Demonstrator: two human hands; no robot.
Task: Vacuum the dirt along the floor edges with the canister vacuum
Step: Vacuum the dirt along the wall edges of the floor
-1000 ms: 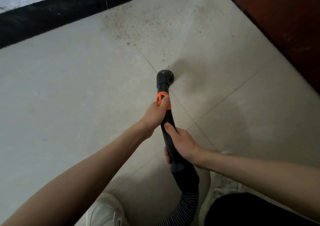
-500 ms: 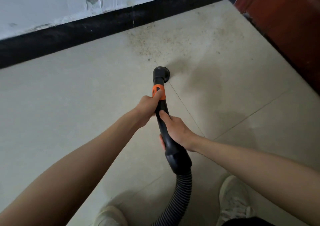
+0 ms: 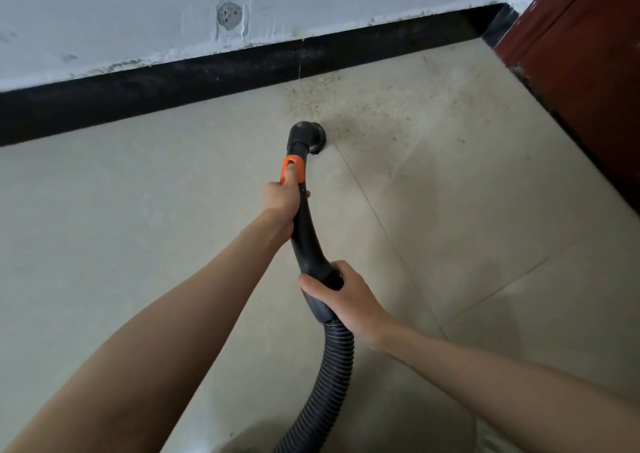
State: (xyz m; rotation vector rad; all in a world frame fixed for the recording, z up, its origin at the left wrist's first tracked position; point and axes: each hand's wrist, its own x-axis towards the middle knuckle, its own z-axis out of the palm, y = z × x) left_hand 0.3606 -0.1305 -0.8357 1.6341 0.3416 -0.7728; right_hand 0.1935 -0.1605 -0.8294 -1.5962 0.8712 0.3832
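The fingers of the left hand (image 3: 281, 200) are curled tight around the black handle (image 3: 304, 230) of the vacuum, just below its orange collar (image 3: 292, 170); the fingertips wrap round the far side, where one shows at the right edge of the handle. The right hand (image 3: 341, 296) grips nearer the person, where the handle widens into a cuff, with the thumb laid across the top on the left and the other fingers folded round the right side. Below that cuff the ribbed hose (image 3: 327, 380) drops toward the near edge of the view (its lower end is cut off).

Beyond the left hand the handle bends into a round black nozzle (image 3: 311, 137), which rests on the pale tile floor (image 3: 138, 230) at the near edge of a patch of scattered dirt (image 3: 349, 106). The dirt spreads from the nozzle to the black baseboard (image 3: 173, 78) at the far side and toward the corner on the right. Above the baseboard is a white wall (image 3: 138, 12) with a rough round patch (image 3: 227, 16). A dark red door (image 3: 585, 47) stands at the far right.
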